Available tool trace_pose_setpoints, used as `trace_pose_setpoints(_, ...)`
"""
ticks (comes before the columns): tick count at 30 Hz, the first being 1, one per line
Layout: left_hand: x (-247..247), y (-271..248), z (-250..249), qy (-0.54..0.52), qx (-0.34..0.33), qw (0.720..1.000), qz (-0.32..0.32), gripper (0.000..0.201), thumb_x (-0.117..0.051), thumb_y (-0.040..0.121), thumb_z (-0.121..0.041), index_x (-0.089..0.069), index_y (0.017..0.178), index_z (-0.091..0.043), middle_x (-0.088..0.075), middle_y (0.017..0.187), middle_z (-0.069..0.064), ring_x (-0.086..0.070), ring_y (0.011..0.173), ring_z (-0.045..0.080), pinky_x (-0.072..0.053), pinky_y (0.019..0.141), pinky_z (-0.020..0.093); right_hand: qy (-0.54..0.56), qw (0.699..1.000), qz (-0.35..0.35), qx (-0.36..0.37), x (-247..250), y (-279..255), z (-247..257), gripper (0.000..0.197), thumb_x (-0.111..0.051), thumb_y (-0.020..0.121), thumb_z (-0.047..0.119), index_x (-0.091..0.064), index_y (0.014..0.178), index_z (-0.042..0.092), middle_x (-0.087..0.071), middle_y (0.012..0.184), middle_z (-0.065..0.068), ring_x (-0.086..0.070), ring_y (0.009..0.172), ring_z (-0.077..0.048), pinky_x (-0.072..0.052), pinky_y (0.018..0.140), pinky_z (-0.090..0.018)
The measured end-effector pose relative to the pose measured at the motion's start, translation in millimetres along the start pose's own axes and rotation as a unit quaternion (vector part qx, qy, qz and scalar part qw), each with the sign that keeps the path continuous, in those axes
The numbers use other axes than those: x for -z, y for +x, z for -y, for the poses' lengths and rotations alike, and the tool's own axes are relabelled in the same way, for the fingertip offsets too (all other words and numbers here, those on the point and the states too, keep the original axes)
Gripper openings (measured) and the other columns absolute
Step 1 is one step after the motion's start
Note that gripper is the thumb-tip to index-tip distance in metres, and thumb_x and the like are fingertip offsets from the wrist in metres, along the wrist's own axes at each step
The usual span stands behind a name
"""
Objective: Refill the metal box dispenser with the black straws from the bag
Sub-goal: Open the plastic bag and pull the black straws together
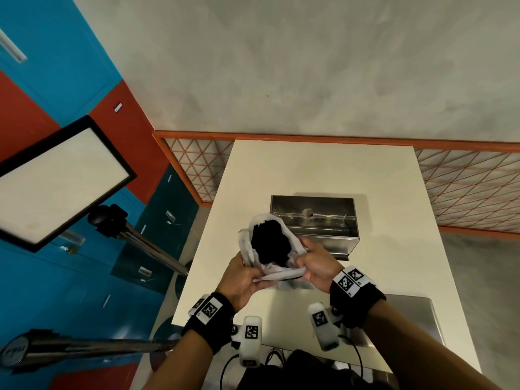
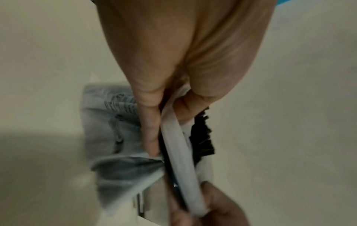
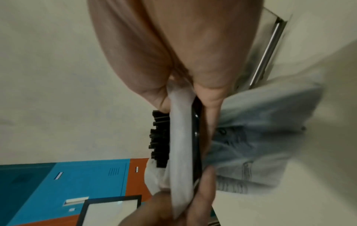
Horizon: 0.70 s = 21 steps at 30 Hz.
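Observation:
A clear plastic bag (image 1: pixel 247 243) full of black straws (image 1: pixel 270 243) is held up over the white table (image 1: pixel 323 170), its mouth facing me. My left hand (image 1: pixel 243 277) pinches the near rim of the bag (image 2: pixel 179 146) from the left. My right hand (image 1: pixel 315 266) pinches the same rim (image 3: pixel 180 146) from the right, and the rim is stretched between them. Black straw ends (image 2: pixel 201 137) (image 3: pixel 159 137) show beside the rim in both wrist views. The metal box dispenser (image 1: pixel 315 220) stands open-topped just behind the bag.
A metal lid or tray (image 1: pixel 408 319) lies on the table at the near right. A lit panel (image 1: pixel 56 181) on a tripod stands to the left, off the table. Blue and red lockers (image 1: pixel 56 80) fill the left side. An orange lattice rail (image 1: pixel 464 187) runs behind the table.

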<state>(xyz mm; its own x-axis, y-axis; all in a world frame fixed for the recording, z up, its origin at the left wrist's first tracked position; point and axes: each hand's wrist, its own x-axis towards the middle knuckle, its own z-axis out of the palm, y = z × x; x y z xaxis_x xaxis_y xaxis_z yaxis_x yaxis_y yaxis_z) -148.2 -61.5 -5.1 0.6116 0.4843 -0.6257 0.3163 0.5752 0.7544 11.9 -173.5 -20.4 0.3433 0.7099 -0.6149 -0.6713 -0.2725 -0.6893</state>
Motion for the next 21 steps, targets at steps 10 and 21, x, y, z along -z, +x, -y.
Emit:
trace_pose_setpoints(10,7,5,12,0.111,0.087,0.988,-0.057,0.042,-0.045,0.091,0.015,-0.064,0.122,-0.006,-0.076,0.102,0.015,-0.073,0.090,0.036,-0.062,0.083,0.054,-0.067,0.993,-0.087,-0.040,1,8,-24,0.050,-0.026,0.088,-0.021,-0.061,0.092,0.015,-0.064,0.093,-0.020,-0.063,0.076,-0.030,-0.052,0.066,-0.037)
trace_pose_setpoints(21,9,21,-11,0.277,-0.050,0.946,-0.163,0.056,-0.071,0.083,-0.031,-0.044,0.131,-0.020,-0.056,0.124,0.005,-0.059,0.111,0.030,-0.057,0.089,0.049,-0.430,0.899,-0.081,0.023,-10,-5,-6,0.018,-0.061,0.076,0.002,-0.061,0.077,0.020,-0.065,0.072,-0.003,-0.064,0.077,-0.027,-0.049,0.062,-0.030)
